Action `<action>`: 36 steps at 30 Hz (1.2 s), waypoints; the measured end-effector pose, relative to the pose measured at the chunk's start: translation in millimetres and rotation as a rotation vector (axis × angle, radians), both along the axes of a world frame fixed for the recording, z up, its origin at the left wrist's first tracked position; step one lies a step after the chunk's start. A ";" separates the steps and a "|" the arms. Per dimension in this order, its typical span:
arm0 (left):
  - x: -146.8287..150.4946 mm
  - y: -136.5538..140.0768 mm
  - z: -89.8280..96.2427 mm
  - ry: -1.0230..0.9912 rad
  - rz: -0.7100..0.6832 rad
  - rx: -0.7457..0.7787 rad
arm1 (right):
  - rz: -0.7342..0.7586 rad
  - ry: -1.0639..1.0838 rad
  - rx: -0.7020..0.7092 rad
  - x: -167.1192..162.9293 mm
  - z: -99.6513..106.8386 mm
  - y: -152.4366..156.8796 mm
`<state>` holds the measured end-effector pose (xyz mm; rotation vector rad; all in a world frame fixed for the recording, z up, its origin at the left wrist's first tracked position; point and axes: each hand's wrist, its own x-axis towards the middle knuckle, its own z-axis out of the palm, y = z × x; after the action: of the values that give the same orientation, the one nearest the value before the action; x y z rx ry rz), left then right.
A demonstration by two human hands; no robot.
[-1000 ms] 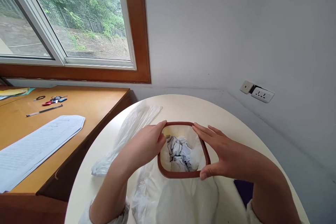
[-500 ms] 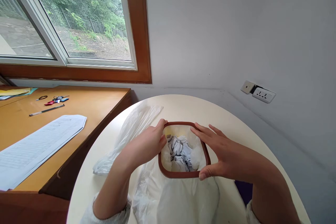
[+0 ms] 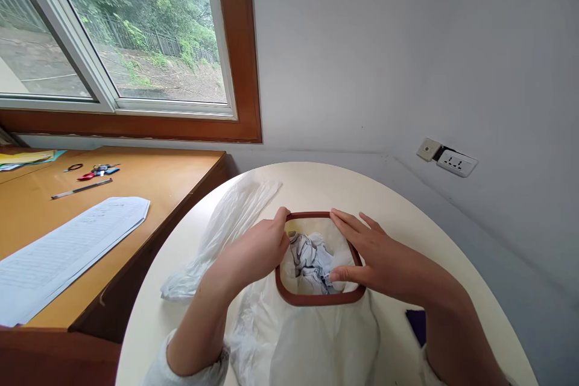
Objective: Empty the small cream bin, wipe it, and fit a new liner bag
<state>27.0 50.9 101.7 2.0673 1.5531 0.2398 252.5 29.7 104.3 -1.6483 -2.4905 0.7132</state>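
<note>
A small trash can with a brown rim (image 3: 321, 300) stands on the round table, lined with a whitish translucent plastic bag (image 3: 325, 344) that hangs down in front. Crumpled paper (image 3: 311, 256) with dark lines lies inside. At the rim's far left corner, my left hand (image 3: 266, 244) is closed around the edge. My right hand (image 3: 373, 256) rests on the right side of the rim with fingers stretched toward the far corner. Its thumb reaches over the opening above the paper.
Another clear plastic bag (image 3: 221, 235) lies crumpled on the cream round table (image 3: 344, 184). A dark purple item (image 3: 417, 325) shows partly beside my right forearm. On the wooden desk (image 3: 176, 172) are paper sheets (image 3: 76, 253), a pen (image 3: 81, 189) and keys (image 3: 103, 170). A wall socket (image 3: 456, 163) is at right.
My right thumb has moved from the near right corner of the rim to over the opening. My left hand keeps its hold with little movement.
</note>
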 end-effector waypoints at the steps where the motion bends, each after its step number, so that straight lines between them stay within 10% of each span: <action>1: -0.1 0.0 -0.4 0.002 -0.003 -0.001 | -0.005 0.000 -0.023 -0.2 -0.5 0.5; 28: 3.2 0.1 -0.7 -0.140 0.006 -0.052 | 0.004 0.224 -0.030 -4.9 -6.9 -4.6; 36: -5.2 -23.5 -12.6 -0.317 0.086 0.043 | -0.077 0.448 0.178 -2.6 -16.3 -13.7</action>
<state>21.8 27.5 89.1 1.8862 1.4522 0.6066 249.9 16.0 88.0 -1.3384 -2.0986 0.7316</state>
